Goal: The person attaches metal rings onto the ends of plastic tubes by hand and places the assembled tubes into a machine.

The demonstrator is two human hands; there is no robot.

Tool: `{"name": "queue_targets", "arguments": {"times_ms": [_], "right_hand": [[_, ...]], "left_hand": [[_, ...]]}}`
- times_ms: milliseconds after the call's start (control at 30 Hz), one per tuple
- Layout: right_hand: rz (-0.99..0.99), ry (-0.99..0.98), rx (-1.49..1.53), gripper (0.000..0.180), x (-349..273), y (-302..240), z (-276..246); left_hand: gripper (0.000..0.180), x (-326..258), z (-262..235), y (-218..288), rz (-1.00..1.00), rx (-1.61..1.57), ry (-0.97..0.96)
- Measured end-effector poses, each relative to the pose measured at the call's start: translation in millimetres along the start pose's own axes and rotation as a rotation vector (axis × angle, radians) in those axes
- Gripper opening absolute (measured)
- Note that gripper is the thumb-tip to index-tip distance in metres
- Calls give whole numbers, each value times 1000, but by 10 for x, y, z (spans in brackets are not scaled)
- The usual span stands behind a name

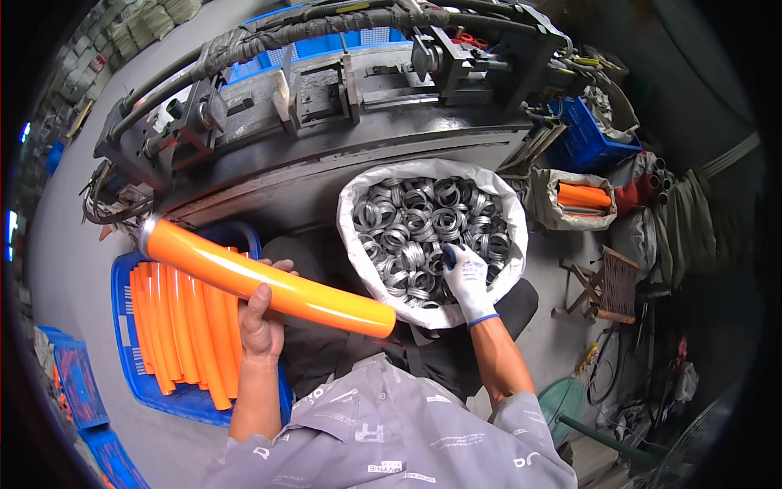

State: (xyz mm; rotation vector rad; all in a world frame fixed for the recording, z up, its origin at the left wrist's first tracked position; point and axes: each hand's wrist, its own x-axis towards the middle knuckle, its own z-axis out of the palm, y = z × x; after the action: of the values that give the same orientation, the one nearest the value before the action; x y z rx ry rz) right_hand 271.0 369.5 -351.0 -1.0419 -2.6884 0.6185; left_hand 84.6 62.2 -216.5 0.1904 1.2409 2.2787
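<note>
Lying across the bare left hand (pixel 261 328), just left of the white sack (pixel 349 224), one orange tube (pixel 291 289) is clasped near its middle, thumb in front, fingers behind. It is probably light and fairly stiff, its glossy wall likely slippery, so mid-length seems the best hold. The gloved right hand (pixel 468 281) dips into the sack's near side, fingers among dozens of metal rings (pixel 419 220), too jumbled to count; whether they pinch one is hidden. Those look hard and small enough for fingertips. Farther left of the sack, one blue crate (pixel 124 326) holds perhaps ten overlapping orange tubes (pixel 175 322). One machine (pixel 391 122) stands beyond the sack; one wooden stool (pixel 615 285) is to its right.
</note>
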Motion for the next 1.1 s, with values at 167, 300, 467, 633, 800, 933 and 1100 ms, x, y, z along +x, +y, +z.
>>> {"name": "queue_targets", "arguments": {"times_ms": [167, 300, 467, 633, 800, 933, 1100], "right_hand": [[375, -179, 1615, 34, -189, -249, -68], [205, -283, 1562, 51, -386, -637, -380], [98, -260, 1513, 61, -473, -660, -439], [-19, -321, 1449, 73, -569, -946, -704], [37, -270, 1322, 79, -594, -968, -597], [80, -237, 1218, 63, -555, -937, -510], [-46, -235, 1349, 59, -502, -915, -540]], "left_hand": [[42, -102, 19, -299, -187, -252, 123], [45, -122, 125, -494, -268, -296, 188], [46, -122, 90, -528, -186, -199, 224], [45, -154, 61, -458, -117, -146, 251], [46, -172, 40, -451, -74, -76, 251], [43, -127, 27, -484, -21, -19, 212], [48, -87, -50, -449, -53, -97, 186]]}}
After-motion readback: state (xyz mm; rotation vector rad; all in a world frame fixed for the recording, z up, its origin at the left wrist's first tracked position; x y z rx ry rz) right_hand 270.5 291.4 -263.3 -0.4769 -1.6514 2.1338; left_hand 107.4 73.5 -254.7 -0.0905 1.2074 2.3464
